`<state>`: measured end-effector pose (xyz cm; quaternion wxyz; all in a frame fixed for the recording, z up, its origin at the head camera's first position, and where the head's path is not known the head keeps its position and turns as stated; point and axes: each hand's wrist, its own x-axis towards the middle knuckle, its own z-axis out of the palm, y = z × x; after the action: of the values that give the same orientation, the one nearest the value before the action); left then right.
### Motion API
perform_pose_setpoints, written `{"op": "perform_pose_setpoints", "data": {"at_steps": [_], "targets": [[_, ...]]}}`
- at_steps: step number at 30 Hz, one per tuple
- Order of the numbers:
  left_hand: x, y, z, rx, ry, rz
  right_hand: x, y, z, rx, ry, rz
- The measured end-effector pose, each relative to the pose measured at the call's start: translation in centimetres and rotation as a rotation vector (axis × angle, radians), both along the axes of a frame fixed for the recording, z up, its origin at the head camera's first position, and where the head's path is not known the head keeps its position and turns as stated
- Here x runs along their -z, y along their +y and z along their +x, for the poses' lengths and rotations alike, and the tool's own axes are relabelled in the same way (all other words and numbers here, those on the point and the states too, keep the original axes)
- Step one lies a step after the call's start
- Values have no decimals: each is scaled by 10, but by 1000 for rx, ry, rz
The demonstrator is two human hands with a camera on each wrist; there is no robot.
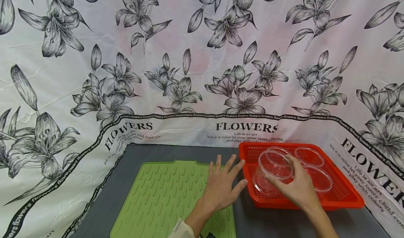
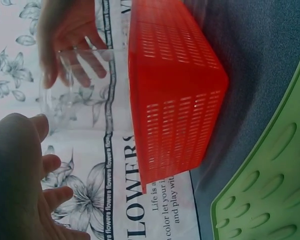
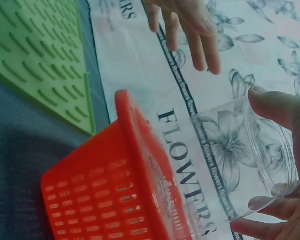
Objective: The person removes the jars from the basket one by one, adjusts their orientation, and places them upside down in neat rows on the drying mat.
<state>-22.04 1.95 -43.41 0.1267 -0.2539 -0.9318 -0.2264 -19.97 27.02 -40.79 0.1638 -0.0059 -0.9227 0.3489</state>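
Observation:
My right hand (image 1: 301, 187) grips a clear round plastic cup (image 1: 263, 182) near its rim, thumb on the near side and fingers round the far side. The cup is held over the left part of a red perforated basket (image 1: 344, 203), its rim uppermost. Several more clear round containers (image 1: 319, 179) are in the basket. My left hand (image 1: 221, 187) hovers empty between the green mat and the basket, its fingers spread. In the left wrist view the left hand (image 2: 25, 185) is apart from the cup.
A green ridged mat (image 1: 164, 196) lies left of the basket on the dark grey table (image 1: 116, 174). Behind and on both sides hangs a white flower-printed cloth (image 1: 176, 31) with a dark lettered border.

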Motion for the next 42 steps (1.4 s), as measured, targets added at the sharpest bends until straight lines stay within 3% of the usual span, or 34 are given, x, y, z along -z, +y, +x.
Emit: {"op": "perform_pose_setpoints", "data": {"at_steps": [7,14,18,28,35,42], "targets": [[-3,0,0,-7,87,47,-10,-5,6,-30,63,-34],[-8,0,0,28,187,171,-20,-9,11,-50,67,-36],[-12,0,1,57,201,214,-26,-13,14,-59,63,-29],[-29,-2,8,138,145,315,-34,-20,21,-103,116,-10],[-37,-6,12,205,91,379,-34,-25,21,-179,153,-14],[-48,-16,15,290,-45,405,-37,-29,25,-276,157,-5]]}}
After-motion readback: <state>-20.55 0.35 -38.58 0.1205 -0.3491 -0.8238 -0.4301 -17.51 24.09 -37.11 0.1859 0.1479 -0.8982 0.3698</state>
